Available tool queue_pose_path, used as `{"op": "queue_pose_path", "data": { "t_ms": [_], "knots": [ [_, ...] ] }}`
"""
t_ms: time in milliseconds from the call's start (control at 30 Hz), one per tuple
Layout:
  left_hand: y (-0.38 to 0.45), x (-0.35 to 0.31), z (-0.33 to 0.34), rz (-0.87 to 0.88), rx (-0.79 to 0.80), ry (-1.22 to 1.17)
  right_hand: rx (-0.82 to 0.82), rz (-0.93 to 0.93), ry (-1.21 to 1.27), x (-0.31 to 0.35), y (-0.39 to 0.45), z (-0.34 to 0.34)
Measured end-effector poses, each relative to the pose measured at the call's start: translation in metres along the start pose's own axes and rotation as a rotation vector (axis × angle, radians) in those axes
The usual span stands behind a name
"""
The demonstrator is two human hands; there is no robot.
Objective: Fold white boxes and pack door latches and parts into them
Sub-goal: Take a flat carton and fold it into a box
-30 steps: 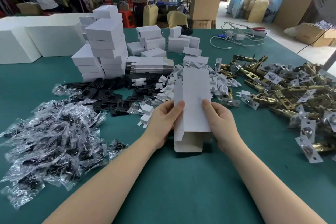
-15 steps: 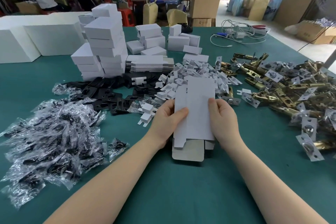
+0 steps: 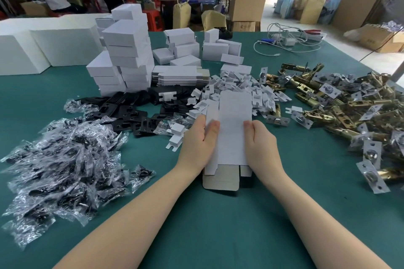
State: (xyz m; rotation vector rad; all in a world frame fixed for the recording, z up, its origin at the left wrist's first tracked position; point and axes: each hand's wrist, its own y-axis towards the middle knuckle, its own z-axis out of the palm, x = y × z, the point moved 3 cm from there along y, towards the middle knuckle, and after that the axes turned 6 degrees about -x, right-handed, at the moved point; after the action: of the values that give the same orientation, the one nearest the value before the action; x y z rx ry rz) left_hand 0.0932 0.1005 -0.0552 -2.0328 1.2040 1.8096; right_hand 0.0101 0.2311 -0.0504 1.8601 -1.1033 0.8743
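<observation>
The white box (image 3: 232,131) is half-formed, its end flaps open. The left hand (image 3: 200,142) and right hand (image 3: 261,144) grip its sides, thumbs on top.

Bright, even daylight fills the workshop, strongest from the open doorway at upper right, where the floor (image 3: 290,10) washes out pale. Shadows on the green table (image 3: 218,225) are soft and short. Plastic bags (image 3: 65,172) glint with glare. Wide-angle distortion bends the edges; the background is slightly soft.
</observation>
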Motion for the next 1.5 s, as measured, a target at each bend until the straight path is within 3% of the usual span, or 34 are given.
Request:
{"op": "queue_pose_path", "data": {
  "t_ms": [167,233,467,567,733,800,1000,1233,1367,1500],
  "knots": [
    [0.000,0.001,0.000,-0.086,0.049,-0.203,-0.100,-0.009,0.092,0.000,-0.001,-0.009],
    [0.001,0.002,-0.004,-0.072,0.079,-0.151,-0.132,0.028,0.148,-0.002,0.000,-0.012],
    [0.010,0.006,-0.011,-0.051,-0.080,-0.075,0.074,0.010,0.120,0.000,-0.006,0.004],
    [0.008,0.009,-0.009,-0.074,-0.080,-0.116,0.020,0.012,0.157,0.000,-0.002,0.001],
    [0.003,0.014,-0.003,-0.029,0.050,-0.025,-0.153,0.057,0.269,-0.008,0.001,-0.013],
    [0.001,0.014,-0.002,-0.038,0.116,-0.027,-0.120,0.102,0.343,-0.009,0.002,-0.014],
    [-0.005,0.008,0.000,-0.019,0.253,-0.014,0.037,-0.044,0.316,-0.003,-0.002,-0.009],
    [-0.001,0.007,-0.005,-0.066,0.179,-0.160,0.118,-0.099,0.289,-0.004,0.002,-0.013],
    [0.003,0.002,-0.009,-0.245,0.234,-0.401,0.164,-0.095,0.414,0.000,0.002,-0.020],
    [0.007,0.000,-0.014,-0.406,0.374,-0.562,0.310,-0.011,0.505,-0.002,0.005,-0.026]
  ]
}}
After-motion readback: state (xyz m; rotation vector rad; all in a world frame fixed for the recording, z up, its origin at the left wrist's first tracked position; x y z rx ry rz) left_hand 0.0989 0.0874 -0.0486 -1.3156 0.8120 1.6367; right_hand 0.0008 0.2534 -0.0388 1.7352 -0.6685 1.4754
